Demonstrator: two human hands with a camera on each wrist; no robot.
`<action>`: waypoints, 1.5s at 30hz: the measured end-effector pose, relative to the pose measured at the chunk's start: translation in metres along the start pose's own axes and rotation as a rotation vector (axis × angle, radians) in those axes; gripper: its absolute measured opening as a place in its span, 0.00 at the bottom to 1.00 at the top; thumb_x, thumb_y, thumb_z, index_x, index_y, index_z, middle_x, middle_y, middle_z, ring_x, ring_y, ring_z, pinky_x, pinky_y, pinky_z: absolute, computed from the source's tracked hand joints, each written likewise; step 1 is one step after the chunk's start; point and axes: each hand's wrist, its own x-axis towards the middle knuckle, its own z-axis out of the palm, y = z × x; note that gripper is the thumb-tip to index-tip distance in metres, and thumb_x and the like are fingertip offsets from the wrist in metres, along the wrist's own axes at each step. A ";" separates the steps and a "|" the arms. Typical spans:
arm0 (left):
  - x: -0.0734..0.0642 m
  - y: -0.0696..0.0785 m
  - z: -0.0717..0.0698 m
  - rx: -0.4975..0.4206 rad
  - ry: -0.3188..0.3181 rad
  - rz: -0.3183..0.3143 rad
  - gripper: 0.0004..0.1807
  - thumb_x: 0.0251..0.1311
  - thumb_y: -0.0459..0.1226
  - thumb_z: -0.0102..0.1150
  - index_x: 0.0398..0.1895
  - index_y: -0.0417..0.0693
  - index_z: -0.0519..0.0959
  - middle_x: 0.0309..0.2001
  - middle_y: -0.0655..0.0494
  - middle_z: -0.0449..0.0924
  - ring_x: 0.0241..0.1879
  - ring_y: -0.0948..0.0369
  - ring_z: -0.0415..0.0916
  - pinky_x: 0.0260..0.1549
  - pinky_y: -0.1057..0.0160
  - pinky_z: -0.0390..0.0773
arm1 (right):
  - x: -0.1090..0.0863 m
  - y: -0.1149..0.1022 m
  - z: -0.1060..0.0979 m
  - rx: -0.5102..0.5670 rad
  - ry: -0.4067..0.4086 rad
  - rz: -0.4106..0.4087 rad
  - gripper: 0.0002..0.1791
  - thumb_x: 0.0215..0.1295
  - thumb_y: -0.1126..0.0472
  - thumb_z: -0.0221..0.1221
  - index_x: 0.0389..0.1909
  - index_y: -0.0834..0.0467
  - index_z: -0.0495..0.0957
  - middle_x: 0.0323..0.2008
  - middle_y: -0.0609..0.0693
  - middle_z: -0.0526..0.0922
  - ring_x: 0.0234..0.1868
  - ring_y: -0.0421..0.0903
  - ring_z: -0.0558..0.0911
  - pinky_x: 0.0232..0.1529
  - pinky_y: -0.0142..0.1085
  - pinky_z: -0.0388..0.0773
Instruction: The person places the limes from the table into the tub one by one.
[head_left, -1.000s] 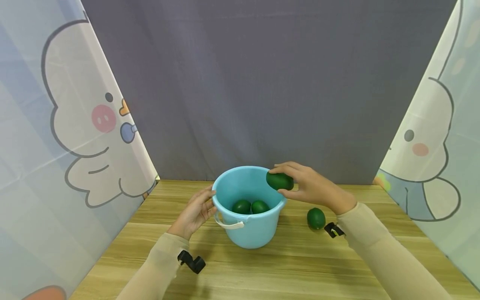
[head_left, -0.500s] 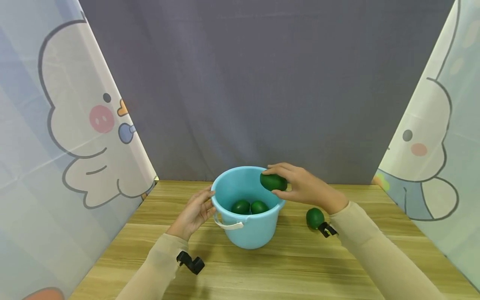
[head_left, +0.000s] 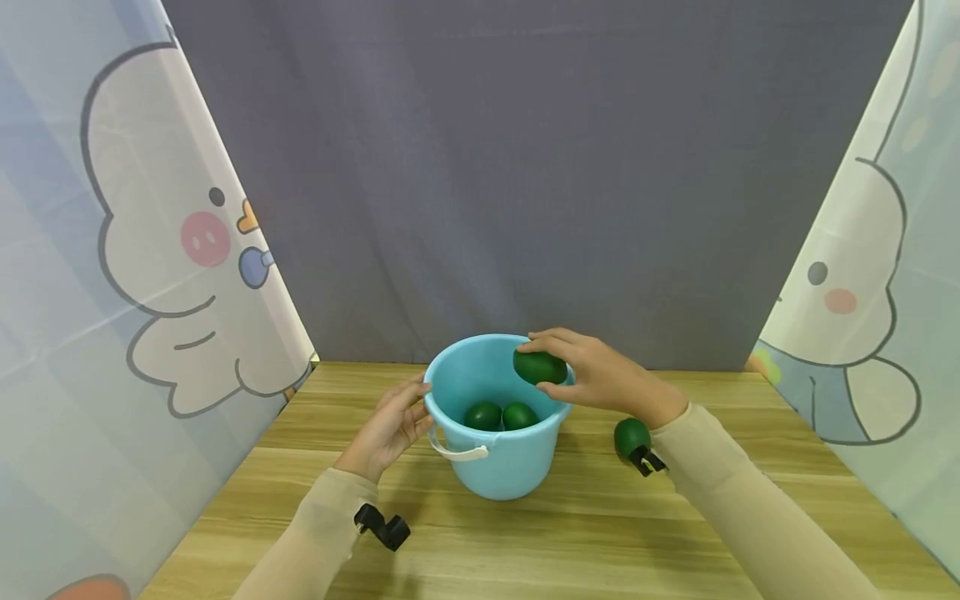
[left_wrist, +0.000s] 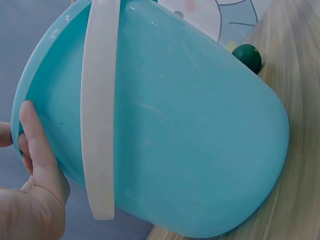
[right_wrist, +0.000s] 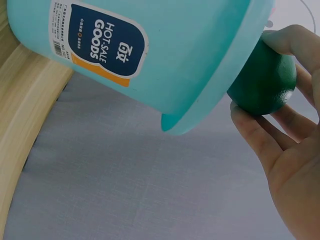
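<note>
Grey curtain (head_left: 510,167), cartoon-print side hangings (head_left: 56,350), wood-grain tabletop (head_left: 480,550)

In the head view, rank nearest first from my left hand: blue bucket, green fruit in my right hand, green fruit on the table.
1. Blue bucket: gripped by the left hand.
2. Held green fruit: in the right hand.
3. Loose green fruit: farther right, on the table.

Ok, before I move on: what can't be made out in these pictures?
- Head view: undersides of the two green fruits in the bucket, hidden by its near wall.
- Head view: lower part of the fruit on the table, behind the black wrist clip.
- Left wrist view: top of the white handle, cut off by the top edge.
- Right wrist view: fine print on the label, too small.
- Right wrist view: part of the held fruit, behind the rim.
</note>
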 end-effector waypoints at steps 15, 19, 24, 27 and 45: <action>0.001 0.001 -0.002 0.002 -0.013 0.001 0.29 0.74 0.33 0.46 0.75 0.38 0.57 0.50 0.51 0.67 0.35 0.66 0.76 0.29 0.76 0.81 | 0.008 -0.001 0.005 0.030 -0.032 0.013 0.26 0.65 0.56 0.67 0.64 0.54 0.75 0.62 0.52 0.75 0.62 0.49 0.76 0.57 0.43 0.81; 0.001 0.002 -0.002 0.009 -0.016 0.003 0.29 0.74 0.33 0.46 0.76 0.37 0.56 0.51 0.51 0.67 0.34 0.66 0.76 0.29 0.76 0.81 | 0.010 -0.001 0.006 0.033 -0.039 0.011 0.26 0.65 0.56 0.67 0.63 0.55 0.76 0.61 0.51 0.76 0.60 0.47 0.77 0.57 0.41 0.80; 0.001 0.001 -0.002 0.015 -0.005 -0.001 0.29 0.74 0.33 0.46 0.76 0.38 0.56 0.51 0.50 0.67 0.35 0.66 0.76 0.29 0.76 0.81 | 0.010 0.000 0.008 0.037 -0.049 0.014 0.26 0.64 0.56 0.67 0.63 0.54 0.75 0.60 0.50 0.76 0.59 0.46 0.77 0.56 0.40 0.81; 0.001 0.001 -0.002 0.016 0.003 -0.004 0.29 0.73 0.33 0.46 0.75 0.38 0.56 0.51 0.50 0.67 0.35 0.66 0.76 0.29 0.76 0.81 | 0.010 -0.001 0.008 0.036 -0.054 0.027 0.26 0.64 0.56 0.67 0.63 0.54 0.75 0.60 0.49 0.76 0.59 0.46 0.77 0.56 0.39 0.81; 0.000 -0.002 -0.003 0.040 -0.030 0.042 0.33 0.71 0.34 0.51 0.75 0.34 0.56 0.49 0.51 0.69 0.34 0.67 0.77 0.30 0.77 0.81 | -0.002 0.002 0.005 0.028 -0.027 0.079 0.22 0.64 0.61 0.67 0.59 0.56 0.78 0.54 0.48 0.80 0.51 0.45 0.80 0.50 0.42 0.83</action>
